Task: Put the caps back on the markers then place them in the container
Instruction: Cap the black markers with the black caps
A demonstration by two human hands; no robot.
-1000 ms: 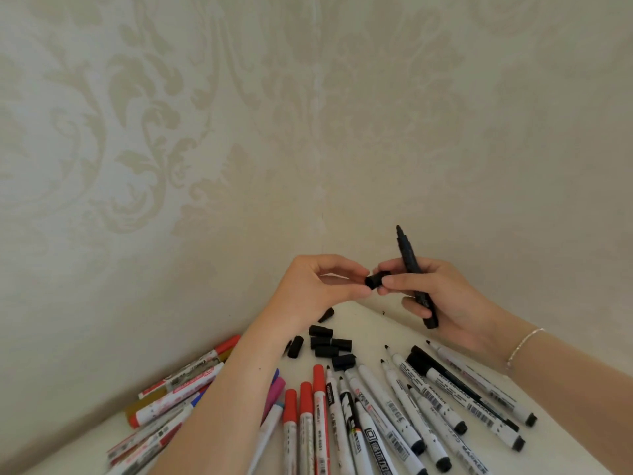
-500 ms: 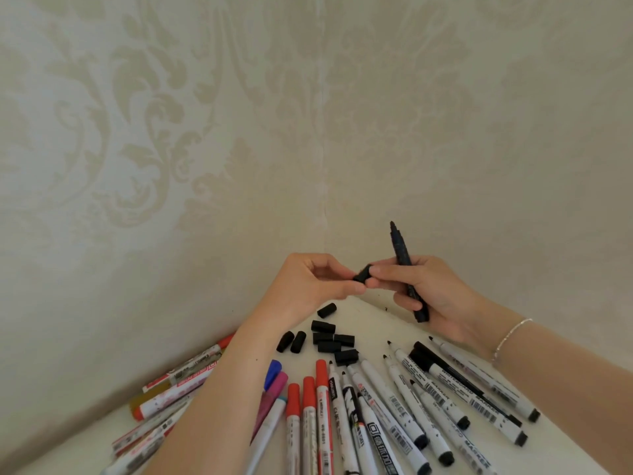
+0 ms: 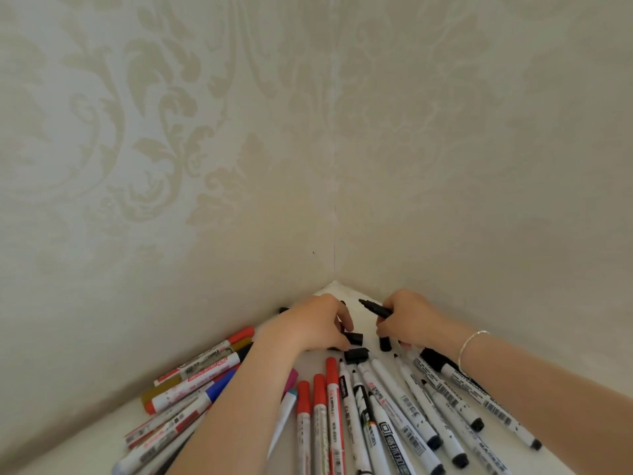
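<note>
Where we look: both hands sit low on the white table (image 3: 342,293), in the corner of the patterned wall (image 3: 205,166).
Around: near our left forearm lie capped red markers (image 3: 320,406) and a pile of red, gold and blue ones (image 3: 198,375); under our right forearm, uncapped white markers (image 3: 421,402) fan out.
In the way: our left hand covers most of the loose caps.
Left hand (image 3: 317,323): fingers curled down, pinching a black cap (image 3: 354,337); another cap (image 3: 356,355) lies just nearer us.
Right hand (image 3: 407,320): grips a black marker (image 3: 375,308), bare tip pointing toward the left hand; a cap (image 3: 385,343) lies beneath it.
Bracelet (image 3: 471,344): on our right wrist.
</note>
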